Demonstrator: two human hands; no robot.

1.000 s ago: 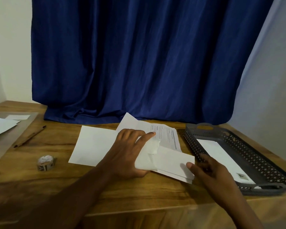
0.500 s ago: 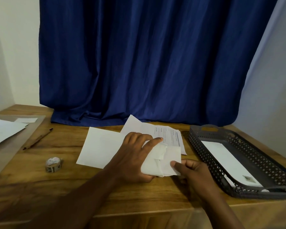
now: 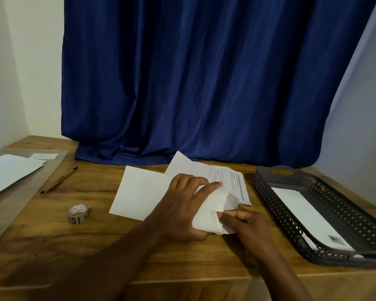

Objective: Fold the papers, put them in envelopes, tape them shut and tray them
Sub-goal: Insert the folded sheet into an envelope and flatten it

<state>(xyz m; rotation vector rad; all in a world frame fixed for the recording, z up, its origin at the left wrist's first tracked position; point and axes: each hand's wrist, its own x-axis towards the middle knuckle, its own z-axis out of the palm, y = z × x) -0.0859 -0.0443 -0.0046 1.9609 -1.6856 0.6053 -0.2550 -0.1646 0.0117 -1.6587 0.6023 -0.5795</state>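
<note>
Envelope: a white envelope (image 3: 206, 216) sat just above the wooden table (image 3: 52, 246), near its front middle, held between both hands; its open mouth faced toward 3 o'clock, the torn-looking flap edge gaping.
Folded paper: a white folded paper (image 3: 231, 200) stuck out of the envelope's mouth toward 2 o'clock; how far in it sat could not be told.
Left hand: the left hand (image 3: 182, 209) gripped the envelope from 9 o'clock; its fingers curled over the top, index finger stretched along the upper edge, thumb under the near edge.
Right hand: the right hand (image 3: 245, 224) came in from 4 o'clock; its fingertips (image 3: 226, 216) pinched at the envelope's mouth, the other fingers curled.
Printed sheet: a printed sheet (image 3: 230, 181) lay flat at 1 o'clock of the envelope, partly under the left hand's fingers.
Blank sheet: a plain white sheet (image 3: 141, 192) lay at 10 o'clock of the envelope, its right part covered by the left hand.
Tray: a dark perforated plastic tray (image 3: 269, 192) stood at 3 o'clock, apart from the hands; a white envelope with a small stamp (image 3: 308, 218) lay in it.
Tape: a small roll of tape (image 3: 79, 213) lay at 9 o'clock, well apart from the left arm.
Pencil: a brown pencil (image 3: 59, 180) lay slanted at 10 o'clock, beyond the tape.
Far papers: white papers (image 3: 11, 172) rested on a paler surface at the table's left edge.
Backdrop: a dark blue curtain (image 3: 204, 83) hung at 12 o'clock, its hem bunched on the table.
</note>
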